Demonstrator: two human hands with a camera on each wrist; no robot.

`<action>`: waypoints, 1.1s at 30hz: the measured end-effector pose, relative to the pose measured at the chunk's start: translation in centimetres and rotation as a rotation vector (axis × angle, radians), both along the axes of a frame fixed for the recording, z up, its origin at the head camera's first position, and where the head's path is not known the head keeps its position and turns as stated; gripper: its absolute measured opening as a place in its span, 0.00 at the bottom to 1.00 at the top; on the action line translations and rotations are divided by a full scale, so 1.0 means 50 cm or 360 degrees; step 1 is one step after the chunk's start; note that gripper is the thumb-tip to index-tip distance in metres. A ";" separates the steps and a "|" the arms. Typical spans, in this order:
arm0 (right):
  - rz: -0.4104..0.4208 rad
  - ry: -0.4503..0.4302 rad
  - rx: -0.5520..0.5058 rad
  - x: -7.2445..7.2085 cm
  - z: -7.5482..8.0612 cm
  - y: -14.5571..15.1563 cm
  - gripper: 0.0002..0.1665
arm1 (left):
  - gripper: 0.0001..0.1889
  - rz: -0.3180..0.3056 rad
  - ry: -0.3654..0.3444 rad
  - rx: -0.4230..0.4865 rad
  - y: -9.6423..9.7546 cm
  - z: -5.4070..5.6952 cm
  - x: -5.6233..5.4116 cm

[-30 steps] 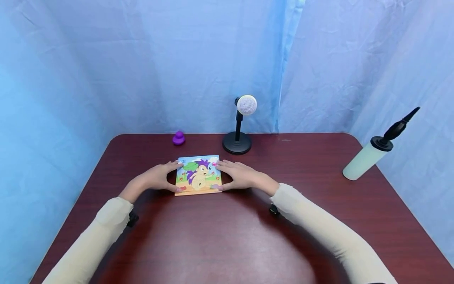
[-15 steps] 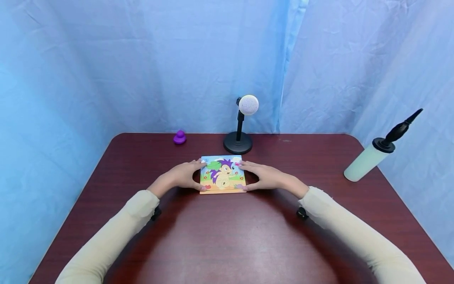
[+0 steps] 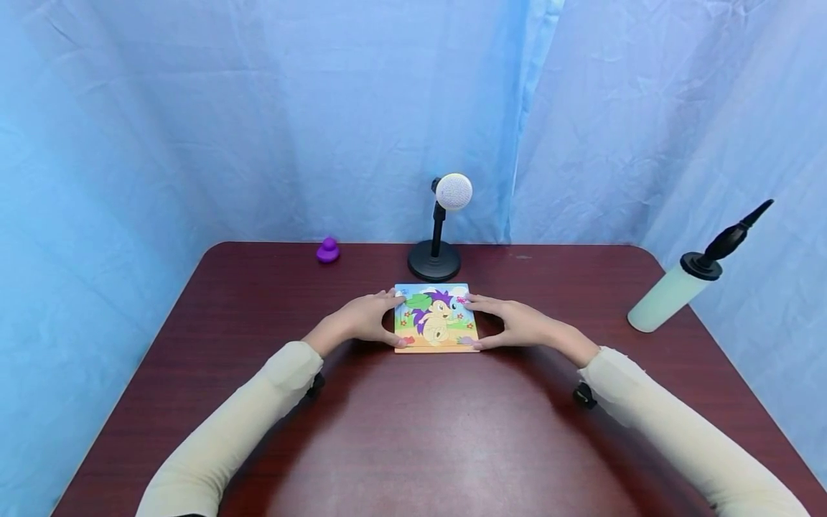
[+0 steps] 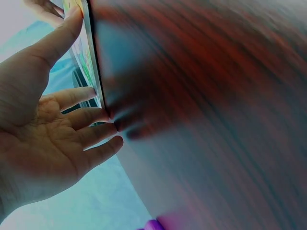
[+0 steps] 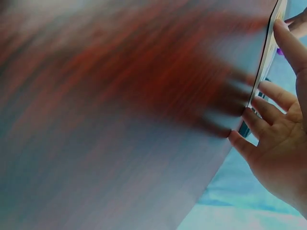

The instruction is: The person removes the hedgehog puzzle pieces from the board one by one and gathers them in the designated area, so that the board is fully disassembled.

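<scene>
Quite colourful, flat picture board [image 3: 436,319]

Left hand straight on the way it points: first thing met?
The flat, square, multicoloured hedgehog-picture board; the left hand touches its left edge. Past it, probably the right hand, though depth is unclear.

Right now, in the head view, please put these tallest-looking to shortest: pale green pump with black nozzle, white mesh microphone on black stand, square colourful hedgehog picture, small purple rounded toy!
1. Pale green pump
2. White microphone on its stand
3. Hedgehog picture
4. Purple toy
</scene>
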State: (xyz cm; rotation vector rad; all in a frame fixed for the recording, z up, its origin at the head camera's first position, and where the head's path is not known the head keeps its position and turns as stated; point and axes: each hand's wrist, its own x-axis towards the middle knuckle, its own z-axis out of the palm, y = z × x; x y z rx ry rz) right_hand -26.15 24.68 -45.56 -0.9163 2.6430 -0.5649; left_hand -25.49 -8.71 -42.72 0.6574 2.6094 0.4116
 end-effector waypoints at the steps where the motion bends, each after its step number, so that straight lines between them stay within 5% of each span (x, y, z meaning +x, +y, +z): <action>1: 0.0000 0.0007 0.0001 -0.001 -0.001 0.006 0.54 | 0.50 -0.0004 0.0004 0.0000 0.004 -0.001 -0.002; 21: -0.0032 0.0018 0.0000 0.004 0.001 0.072 0.54 | 0.50 -0.0061 0.0049 -0.0015 0.058 -0.014 -0.008; 33: -0.0063 -0.0005 0.0001 0.006 0.001 0.069 0.54 | 0.48 -0.0096 0.0196 -0.0062 0.061 -0.013 -0.010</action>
